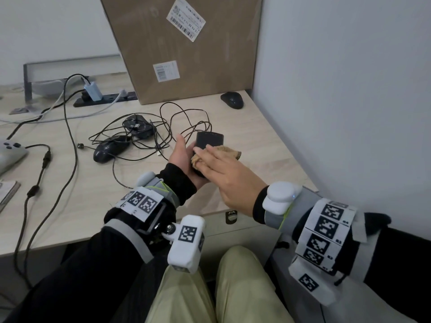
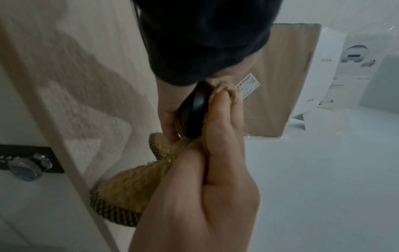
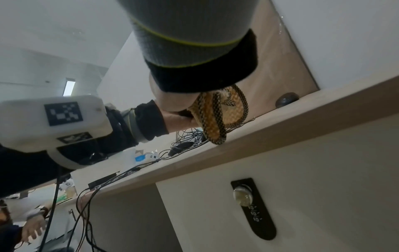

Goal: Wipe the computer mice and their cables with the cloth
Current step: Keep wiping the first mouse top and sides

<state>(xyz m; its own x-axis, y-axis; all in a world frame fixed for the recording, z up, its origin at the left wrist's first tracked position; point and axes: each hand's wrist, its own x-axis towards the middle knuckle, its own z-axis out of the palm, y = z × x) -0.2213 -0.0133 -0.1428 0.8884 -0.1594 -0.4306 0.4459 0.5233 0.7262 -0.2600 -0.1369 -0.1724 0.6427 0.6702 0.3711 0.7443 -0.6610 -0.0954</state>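
Note:
A black mouse (image 1: pixel 209 141) (image 2: pixel 195 110) is gripped in my left hand (image 1: pixel 183 156) (image 2: pixel 167 117) above the desk's front right part. My right hand (image 1: pixel 221 170) (image 2: pixel 215 145) lies over it with straight fingers and presses a tan cloth (image 1: pixel 227 150) (image 2: pixel 129 192) (image 3: pixel 218 116) against the mouse's top. Part of the cloth hangs below my palm. The held mouse's cable runs back into a tangle of thin black cables (image 1: pixel 168 127). Two more black mice (image 1: pixel 109 149) (image 1: pixel 140 127) lie in that tangle. A fourth black mouse (image 1: pixel 232 99) sits near the wall.
A large cardboard box (image 1: pixel 186 50) leans at the back of the wooden desk (image 1: pixel 268 145). A black power strip (image 1: pixel 105 99) with a plugged charger, thick cables and a grey controller (image 1: pixel 10 153) occupy the left. A drawer lock (image 1: pixel 231 216) (image 3: pixel 242 196) is under the desk's edge.

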